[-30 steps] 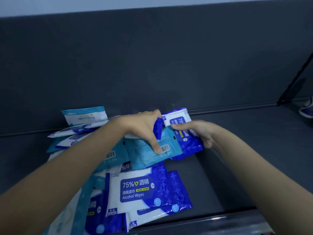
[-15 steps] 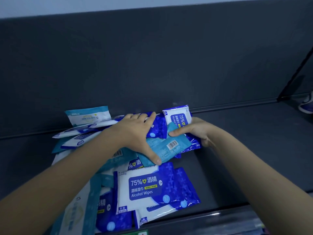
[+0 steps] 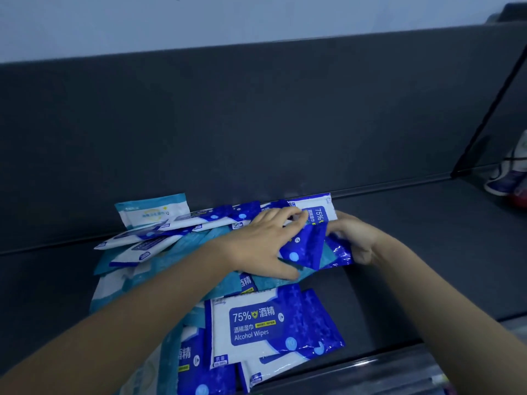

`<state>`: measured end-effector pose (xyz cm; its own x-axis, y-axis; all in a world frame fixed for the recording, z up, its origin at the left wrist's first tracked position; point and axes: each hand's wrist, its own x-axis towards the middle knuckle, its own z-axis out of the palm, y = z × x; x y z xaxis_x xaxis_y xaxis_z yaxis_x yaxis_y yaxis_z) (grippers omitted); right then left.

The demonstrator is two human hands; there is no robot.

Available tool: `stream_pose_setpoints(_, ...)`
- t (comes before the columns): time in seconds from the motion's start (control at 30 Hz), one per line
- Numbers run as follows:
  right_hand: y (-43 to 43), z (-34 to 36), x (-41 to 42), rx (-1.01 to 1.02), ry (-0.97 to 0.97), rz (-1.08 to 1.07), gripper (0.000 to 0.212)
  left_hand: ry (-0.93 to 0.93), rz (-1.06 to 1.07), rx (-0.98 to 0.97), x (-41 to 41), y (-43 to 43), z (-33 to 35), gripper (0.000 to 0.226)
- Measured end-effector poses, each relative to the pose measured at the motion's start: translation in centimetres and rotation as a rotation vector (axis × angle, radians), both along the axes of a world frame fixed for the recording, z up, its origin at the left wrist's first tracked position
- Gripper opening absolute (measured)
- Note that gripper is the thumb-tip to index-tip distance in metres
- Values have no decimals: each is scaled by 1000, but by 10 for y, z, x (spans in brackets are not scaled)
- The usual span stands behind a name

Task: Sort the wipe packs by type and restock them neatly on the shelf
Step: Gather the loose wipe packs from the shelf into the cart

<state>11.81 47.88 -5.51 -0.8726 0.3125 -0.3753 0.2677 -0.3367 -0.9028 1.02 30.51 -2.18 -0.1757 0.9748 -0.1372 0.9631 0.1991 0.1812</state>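
1. At lower centre, the front alcohol wipe pack (image 3: 265,326) lay face up on the shelf (image 3: 427,252). At least two more dark-blue packs overlapped beneath it and to its left, so three were counted there.
2. Under the left forearm sat a heap of light-blue packs (image 3: 137,269), too overlapped to count.
3. At mid-frame, the left hand (image 3: 265,243) spanned the held alcohol wipe pack (image 3: 305,246), thumb low and fingertips curled at its top. The right hand (image 3: 356,238) pinched its glossy right edge with curled fingers.
4. Half a second earlier, a light-blue wipe pack (image 3: 325,256) lay barcode-up on top between the hands. By this moment the dark-blue pack had come over it, leaving only slivers showing. I judged that the two types were being pulled apart and that the sorting was barely begun.
5. Behind them, one upright alcohol wipe pack (image 3: 316,212) stood against the back panel (image 3: 256,124). Roughly four dark-blue packs fanned toward the upper left, ending at one leaning light-blue pack (image 3: 154,212).
6. At the far right edge was a shoe (image 3: 507,178).
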Motion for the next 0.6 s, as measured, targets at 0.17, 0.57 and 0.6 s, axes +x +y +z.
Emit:
stream_pose_setpoints(0.17,0,4,12,-152,110,34,69,-161,108,-46,-9,-3,11,103)
stream_pose_setpoints(0.57,-19,0,16,106,23,-212,75,-222,266,73,-16,-1,7,127)
stream_pose_setpoints(0.6,-17,2,21,93,26,-219,74,-305,292,99,-17,-1,7,126)
